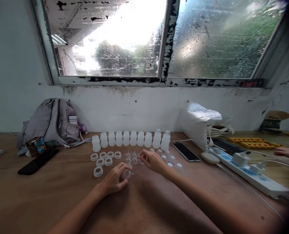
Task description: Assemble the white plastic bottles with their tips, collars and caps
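My left hand [116,177] is closed around a whitish bottle collar [125,174] with a clear nipple tip poking out to the right, low over the table. My right hand [150,160] reaches in among clear bottle nipples [134,156] standing in short rows; its fingertips are pinched on the rightmost nipple [140,160], partly hidden by the fingers. Left of the nipples lie several white collar rings [100,162]. Behind them stands a row of frosted baby bottles [126,138]; the two at the right end [165,141] have domed tops. Clear caps [172,158] sit beyond my right wrist.
A phone [186,152], a white round device [210,158] and a power strip [249,172] with plugs and cables occupy the right side. A grey backpack [53,122], small box [37,146] and black phone-like slab [37,162] are left. Another person's hand [288,153] shows far right.
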Motion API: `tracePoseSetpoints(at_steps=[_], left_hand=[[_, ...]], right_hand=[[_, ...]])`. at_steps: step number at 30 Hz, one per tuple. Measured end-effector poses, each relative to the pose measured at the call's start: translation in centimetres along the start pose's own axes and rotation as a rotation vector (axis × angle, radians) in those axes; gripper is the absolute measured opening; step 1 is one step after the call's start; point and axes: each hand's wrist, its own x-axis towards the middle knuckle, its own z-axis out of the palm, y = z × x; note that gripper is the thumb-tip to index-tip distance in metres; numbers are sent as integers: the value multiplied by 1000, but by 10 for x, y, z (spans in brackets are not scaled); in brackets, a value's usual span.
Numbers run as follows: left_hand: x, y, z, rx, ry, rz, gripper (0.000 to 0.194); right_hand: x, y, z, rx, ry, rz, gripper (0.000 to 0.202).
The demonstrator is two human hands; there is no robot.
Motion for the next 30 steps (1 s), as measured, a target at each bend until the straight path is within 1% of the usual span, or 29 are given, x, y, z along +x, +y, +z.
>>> tracePoseSetpoints(at_steps=[2, 5, 6, 8, 10, 12, 14, 16, 18, 20, 22, 23, 24, 25, 26, 28, 30], left_hand=[[-1, -4, 1, -4, 62, -33, 28], [-1, -9, 4, -46, 142, -85, 26], [0, -10, 5, -64, 163, -91, 25], [1, -12, 5, -82, 208, -79, 21], [3, -12, 4, -71, 248, -63, 17], [4, -12, 3, -65, 273, -74, 16], [4, -11, 3, -107, 295, -124, 17], [5, -11, 3, -201, 331, -198, 19], [6, -12, 4, -318, 378, -275, 20], [7, -16, 6, -429, 426, -330, 22], [9, -21, 8, -529, 471, -363, 24], [10, -24, 9, -577, 491, -378, 25], [11, -26, 10, -623, 508, -393, 26], [11, -28, 11, -666, 523, -408, 28], [12, -29, 11, -704, 533, -422, 29], [12, -30, 11, -757, 542, -449, 31], [12, -29, 11, -779, 539, -471, 32]], right_hand=[[21, 20, -12, -133, 83, 135, 22], [53, 51, -26, -224, 115, 382, 33], [62, 60, -29, -232, 116, 420, 34], [74, 74, -31, -235, 102, 476, 35], [79, 82, -29, -233, 81, 497, 33], [80, 86, -24, -232, 61, 500, 29], [79, 86, -20, -237, 49, 489, 24], [77, 82, -19, -253, 55, 468, 21], [76, 76, -24, -280, 82, 436, 20], [73, 66, -35, -312, 117, 403, 20], [67, 51, -49, -341, 185, 357, 21], [62, 41, -55, -346, 235, 322, 22], [56, 31, -60, -335, 310, 255, 22], [49, 21, -64, -298, 370, 174, 20], [41, 10, -65, -235, 403, 100, 18], [25, -8, -60, -95, 390, -23, 16], [9, -22, -47, 17, 309, -91, 14]])
